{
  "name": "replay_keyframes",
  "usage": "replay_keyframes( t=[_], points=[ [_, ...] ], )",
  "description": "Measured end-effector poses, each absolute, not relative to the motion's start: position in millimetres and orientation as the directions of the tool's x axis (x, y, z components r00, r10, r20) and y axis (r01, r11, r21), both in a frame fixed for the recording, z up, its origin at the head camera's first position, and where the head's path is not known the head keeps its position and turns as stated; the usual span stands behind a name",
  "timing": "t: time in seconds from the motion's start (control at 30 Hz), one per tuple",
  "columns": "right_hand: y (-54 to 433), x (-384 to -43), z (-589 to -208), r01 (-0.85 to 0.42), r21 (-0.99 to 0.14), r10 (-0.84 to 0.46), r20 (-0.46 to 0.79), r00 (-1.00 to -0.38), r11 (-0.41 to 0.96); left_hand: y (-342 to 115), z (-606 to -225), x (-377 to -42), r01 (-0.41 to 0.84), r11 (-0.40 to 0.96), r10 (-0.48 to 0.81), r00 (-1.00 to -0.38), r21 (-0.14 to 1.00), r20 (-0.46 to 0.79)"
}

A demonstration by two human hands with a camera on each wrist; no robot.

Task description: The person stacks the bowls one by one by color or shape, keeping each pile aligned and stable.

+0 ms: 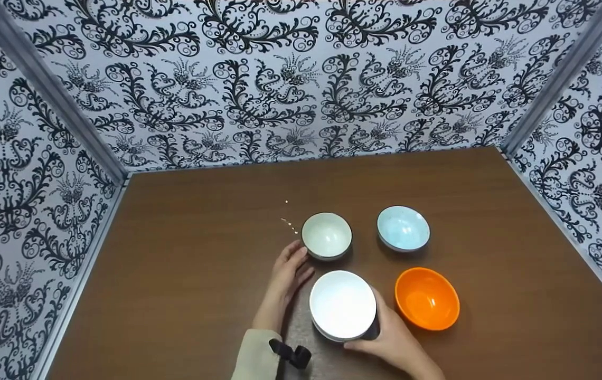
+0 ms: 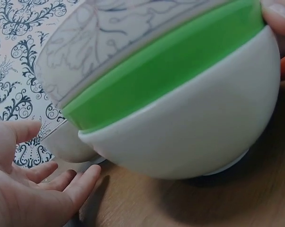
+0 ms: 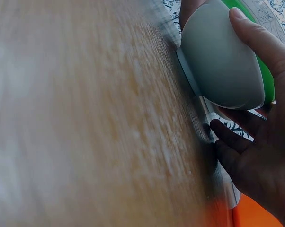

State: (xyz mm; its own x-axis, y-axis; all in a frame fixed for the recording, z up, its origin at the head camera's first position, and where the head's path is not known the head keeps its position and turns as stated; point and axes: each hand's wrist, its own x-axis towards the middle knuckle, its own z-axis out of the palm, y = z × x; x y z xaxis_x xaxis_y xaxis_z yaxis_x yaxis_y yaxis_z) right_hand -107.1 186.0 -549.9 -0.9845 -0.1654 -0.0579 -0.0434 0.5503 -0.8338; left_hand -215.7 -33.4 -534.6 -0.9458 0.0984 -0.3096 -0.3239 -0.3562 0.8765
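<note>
A stack of nested bowls (image 1: 343, 305) is at the front middle in the head view. In the left wrist view it has a white bowl (image 2: 190, 118) at the bottom, a bright green one (image 2: 166, 68) inside it, and a bowl with a dark line pattern (image 2: 95, 52) on top. My right hand (image 1: 393, 335) grips the stack from its right side, thumb against the white bowl's outer wall (image 3: 218, 61). The stack's foot is close over the table. My left hand (image 1: 286, 269), fingers spread and loosely bent, is at the left side of a pale green bowl (image 1: 326, 235).
An orange bowl (image 1: 428, 298) stands right of my right hand, and a light blue bowl (image 1: 403, 228) behind it. Small pale crumbs (image 1: 289, 225) lie on the brown table (image 1: 200, 264) by the pale green bowl. Patterned walls (image 1: 290, 79) enclose the back and sides.
</note>
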Motion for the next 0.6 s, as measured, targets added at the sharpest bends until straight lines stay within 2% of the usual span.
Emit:
replay_keyframes(
  t=[0.3, 0.6],
  points=[
    [186.3, -106.7, -548.6, -0.046, -0.823, -0.166, -0.059, -0.984, 0.566, -32.1, -535.0, -219.4, -0.305, -0.306, 0.105, -0.952, 0.902, -0.287],
    [186.8, -106.8, -549.5, -0.068, -0.822, -0.170, -0.036, -0.985, 0.565, -28.6, -533.1, -223.2, -0.323, -0.316, 0.104, -0.946, 0.892, -0.306]
  ],
)
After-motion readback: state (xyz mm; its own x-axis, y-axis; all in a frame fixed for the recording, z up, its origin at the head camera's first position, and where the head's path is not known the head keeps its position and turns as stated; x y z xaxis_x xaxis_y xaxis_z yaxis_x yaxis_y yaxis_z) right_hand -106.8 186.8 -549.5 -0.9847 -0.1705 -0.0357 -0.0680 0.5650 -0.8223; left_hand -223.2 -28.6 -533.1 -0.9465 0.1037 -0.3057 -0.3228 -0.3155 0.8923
